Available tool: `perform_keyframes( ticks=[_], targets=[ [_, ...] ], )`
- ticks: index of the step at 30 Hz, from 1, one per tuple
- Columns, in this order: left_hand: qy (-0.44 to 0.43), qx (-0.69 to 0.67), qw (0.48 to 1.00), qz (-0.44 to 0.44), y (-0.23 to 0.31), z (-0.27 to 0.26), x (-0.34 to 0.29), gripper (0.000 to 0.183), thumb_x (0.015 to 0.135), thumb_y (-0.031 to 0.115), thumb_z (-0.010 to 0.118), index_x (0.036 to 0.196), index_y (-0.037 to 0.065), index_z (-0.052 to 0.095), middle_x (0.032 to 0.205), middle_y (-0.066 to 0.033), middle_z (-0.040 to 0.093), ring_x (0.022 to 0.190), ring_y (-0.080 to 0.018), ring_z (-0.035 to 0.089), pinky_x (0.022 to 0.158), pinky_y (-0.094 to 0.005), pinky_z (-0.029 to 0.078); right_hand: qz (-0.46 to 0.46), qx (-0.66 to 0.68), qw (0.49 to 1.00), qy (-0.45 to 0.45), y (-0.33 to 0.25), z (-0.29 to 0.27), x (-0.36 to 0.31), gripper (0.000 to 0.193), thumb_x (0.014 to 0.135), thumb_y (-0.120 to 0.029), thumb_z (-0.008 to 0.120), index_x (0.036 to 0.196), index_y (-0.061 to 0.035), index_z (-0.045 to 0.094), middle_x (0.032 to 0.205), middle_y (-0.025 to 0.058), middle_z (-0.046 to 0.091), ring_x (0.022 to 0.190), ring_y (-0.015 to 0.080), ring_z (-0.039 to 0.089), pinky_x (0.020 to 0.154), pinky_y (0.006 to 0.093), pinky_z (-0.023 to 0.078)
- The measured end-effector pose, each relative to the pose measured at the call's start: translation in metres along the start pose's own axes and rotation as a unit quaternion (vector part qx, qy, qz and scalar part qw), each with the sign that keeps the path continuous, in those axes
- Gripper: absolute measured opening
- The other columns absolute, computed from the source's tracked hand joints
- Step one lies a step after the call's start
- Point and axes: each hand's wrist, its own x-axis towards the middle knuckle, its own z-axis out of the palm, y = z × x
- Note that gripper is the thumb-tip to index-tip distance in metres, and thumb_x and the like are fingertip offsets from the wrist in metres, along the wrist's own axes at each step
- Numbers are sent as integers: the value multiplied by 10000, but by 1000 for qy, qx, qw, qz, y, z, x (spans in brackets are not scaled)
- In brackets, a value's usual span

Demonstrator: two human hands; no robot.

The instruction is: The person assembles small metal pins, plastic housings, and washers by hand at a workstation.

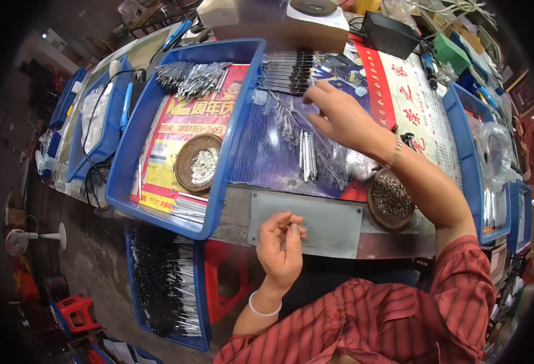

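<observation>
My right hand is over the far middle of the table, thumb and fingers apart, nothing visible between them. Just beyond its fingertips lies a row of thin metal rods with black ends. Below its fingers are scattered slim grey pieces and a small bundle of silver rods. Under my right forearm stands a round brown bowl of small metal parts. My left hand is raised in front of a flat metal plate at the table's near edge, fingers curled toward the thumb; whatever they hold is hidden.
At left, a large blue tray holds metal rods and a brown bowl of small silver parts. Below it sits another blue bin of black-ended rods, beside a red stool. Blue trays line the right side; a black box stands behind.
</observation>
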Motion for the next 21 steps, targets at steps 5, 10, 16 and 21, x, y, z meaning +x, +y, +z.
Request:
perform_keyframes(
  ticks=[5,10,16,21],
  targets=[
    [-29,-28,994,-98,14,-4,11,174,902,14,457,1072,-17,474,925,-95,574,708,-80,538,630,-212,479,25,76,995,-54,-48,-81,-76,198,789,-99,594,951,-9,525,878,153,527,753,318,576,678,383,468],
    [-88,108,987,-75,15,0,48,158,891,53,503,1022,-30,533,890,-63,591,697,-59,520,592,-191,448,101,155,983,-20,-76,-114,-163,187,775,-49,616,939,-11,533,840,112,524,701,240,580,640,320,472],
    [-112,391,912,61,-8,23,117,257,800,104,549,1033,-3,572,880,-194,641,820,-336,615,752,-395,465,161,221,961,41,-79,-87,-245,141,770,2,620,892,-2,549,833,102,549,706,212,576,628,294,465],
    [-167,518,839,2,-17,39,145,352,750,99,537,1095,30,540,943,-225,630,926,-394,589,804,-447,449,208,217,950,81,-68,-72,-281,74,774,20,598,837,8,560,799,127,559,714,276,568,635,321,456]
  ],
)
